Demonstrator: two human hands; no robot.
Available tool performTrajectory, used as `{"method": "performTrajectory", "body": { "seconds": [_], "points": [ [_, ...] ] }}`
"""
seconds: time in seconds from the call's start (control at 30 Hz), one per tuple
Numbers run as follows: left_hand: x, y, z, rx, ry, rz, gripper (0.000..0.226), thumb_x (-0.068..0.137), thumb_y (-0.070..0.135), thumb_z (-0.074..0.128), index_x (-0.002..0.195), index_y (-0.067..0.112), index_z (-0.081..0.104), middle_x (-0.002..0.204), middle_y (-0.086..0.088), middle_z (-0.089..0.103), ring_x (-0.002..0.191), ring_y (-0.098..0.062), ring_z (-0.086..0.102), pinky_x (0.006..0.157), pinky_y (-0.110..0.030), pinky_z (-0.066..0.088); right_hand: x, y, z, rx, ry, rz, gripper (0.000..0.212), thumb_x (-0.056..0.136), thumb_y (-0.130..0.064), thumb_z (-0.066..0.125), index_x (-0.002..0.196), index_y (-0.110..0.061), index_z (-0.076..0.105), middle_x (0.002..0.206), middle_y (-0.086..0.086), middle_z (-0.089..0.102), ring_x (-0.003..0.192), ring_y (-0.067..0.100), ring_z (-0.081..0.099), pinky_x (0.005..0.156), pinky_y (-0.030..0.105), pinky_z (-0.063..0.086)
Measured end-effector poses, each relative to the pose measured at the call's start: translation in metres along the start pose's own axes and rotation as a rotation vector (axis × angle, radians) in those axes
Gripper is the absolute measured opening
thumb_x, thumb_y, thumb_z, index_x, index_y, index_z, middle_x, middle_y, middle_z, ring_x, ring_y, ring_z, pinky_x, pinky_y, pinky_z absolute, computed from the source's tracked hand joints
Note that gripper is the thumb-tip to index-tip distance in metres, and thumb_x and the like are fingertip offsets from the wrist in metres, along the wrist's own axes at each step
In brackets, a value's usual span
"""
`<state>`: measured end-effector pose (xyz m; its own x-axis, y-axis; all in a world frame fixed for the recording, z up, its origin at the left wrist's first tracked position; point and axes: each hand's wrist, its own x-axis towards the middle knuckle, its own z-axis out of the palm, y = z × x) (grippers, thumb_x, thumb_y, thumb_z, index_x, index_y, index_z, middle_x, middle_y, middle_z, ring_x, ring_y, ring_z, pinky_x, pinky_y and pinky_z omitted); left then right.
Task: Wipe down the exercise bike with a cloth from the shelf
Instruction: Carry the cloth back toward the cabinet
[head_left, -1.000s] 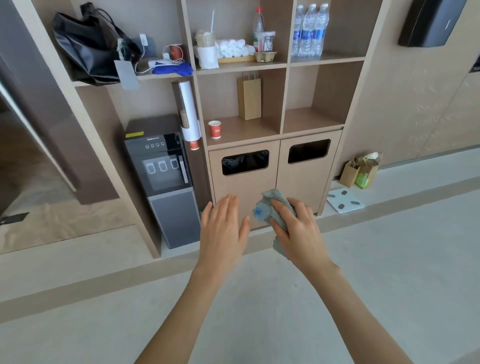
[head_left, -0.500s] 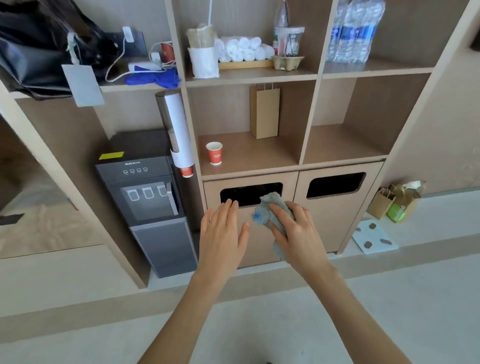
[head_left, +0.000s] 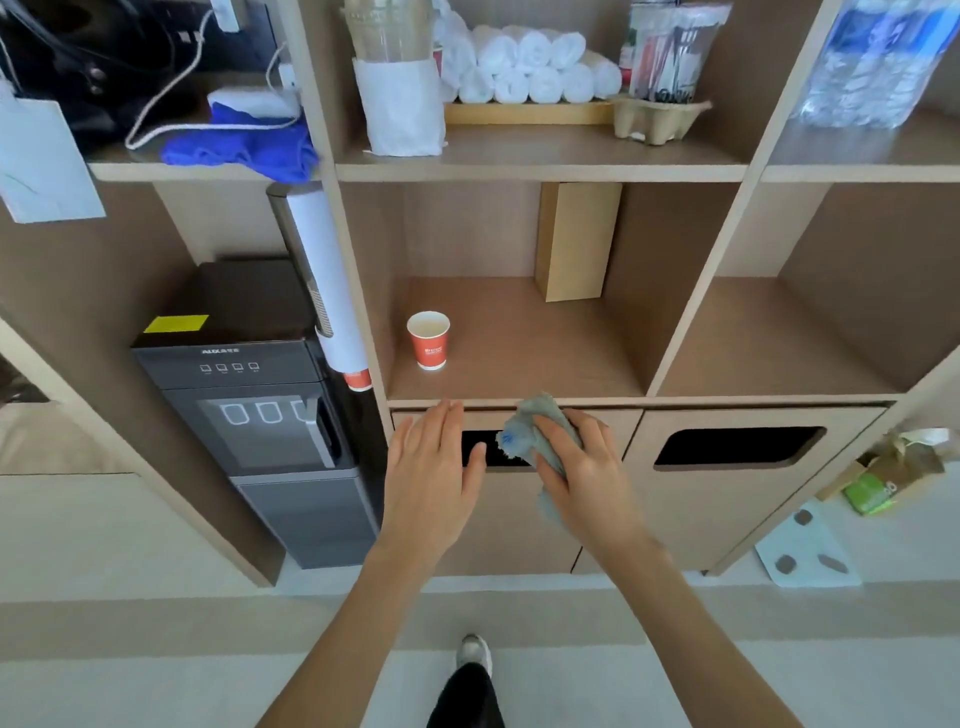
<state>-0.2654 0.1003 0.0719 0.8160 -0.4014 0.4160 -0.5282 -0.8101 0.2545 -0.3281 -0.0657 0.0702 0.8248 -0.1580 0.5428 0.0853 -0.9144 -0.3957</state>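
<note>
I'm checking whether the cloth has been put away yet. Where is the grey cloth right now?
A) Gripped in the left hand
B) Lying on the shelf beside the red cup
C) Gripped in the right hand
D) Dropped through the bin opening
C: the right hand has its fingers curled round the grey cloth in front of the bin door, while the left hand is flat and holds nothing.

Light-wood shelf unit (head_left: 540, 171) fills the wall: open compartments above, two cabinet doors (head_left: 727, 519) with dark slot openings along its bottom edge. Black water dispenser (head_left: 270, 415) stands in the tall bay at the unit's left, with a white cup tube (head_left: 322, 270) fixed to the divider beside it. Pale floor (head_left: 130, 696), with a darker band (head_left: 156, 618) running along the unit's foot; light soft and even.
</note>
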Motion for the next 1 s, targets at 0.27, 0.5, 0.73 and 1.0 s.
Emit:
{"method": "performTrajectory", "body": {
  "seconds": [0.27,0.5,0.73,1.0],
  "points": [
    [0.095,-0.025,0.071,0.006,0.009,0.000,0.043,0.093,0.030,0.056,0.126,0.002,0.057,0.124,-0.012,0.062,0.115,-0.028,0.059,0.105,-0.046,0.038,0.090,0.064,0.067,-0.046,-0.009,0.006,0.040,0.078,-0.008,0.074,0.117,-0.007,0.063,0.109,0.018,0.057,0.101,0.035,0.053,0.086,0.042,0.050],
    [0.152,-0.048,0.105,0.035,-0.040,-0.023,0.053,0.094,0.037,0.034,0.130,0.004,0.055,0.131,-0.011,0.058,0.123,-0.025,0.054,0.106,-0.042,0.036,0.149,0.103,0.121,-0.079,-0.093,0.021,0.038,0.081,-0.014,0.071,0.117,-0.009,0.063,0.121,0.019,0.055,0.119,0.041,0.047,0.097,0.049,0.044],
    [0.170,-0.058,0.132,0.087,0.021,-0.025,0.051,0.091,0.036,0.039,0.125,0.004,0.059,0.129,-0.011,0.061,0.118,-0.027,0.056,0.099,-0.041,0.043,0.183,0.135,0.180,-0.122,-0.282,0.069,0.030,0.083,-0.025,0.069,0.110,-0.013,0.068,0.125,0.021,0.056,0.122,0.041,0.047,0.089,0.051,0.048],
    [0.176,-0.053,0.152,0.156,-0.025,-0.066,0.051,0.090,0.036,0.041,0.123,0.004,0.061,0.125,-0.011,0.063,0.116,-0.027,0.054,0.090,-0.039,0.049,0.184,0.162,0.219,-0.270,-0.559,0.125,0.056,0.091,-0.050,0.027,0.134,-0.024,0.052,0.136,0.018,0.050,0.129,0.035,0.043,0.101,0.057,0.036]
  ]
}}
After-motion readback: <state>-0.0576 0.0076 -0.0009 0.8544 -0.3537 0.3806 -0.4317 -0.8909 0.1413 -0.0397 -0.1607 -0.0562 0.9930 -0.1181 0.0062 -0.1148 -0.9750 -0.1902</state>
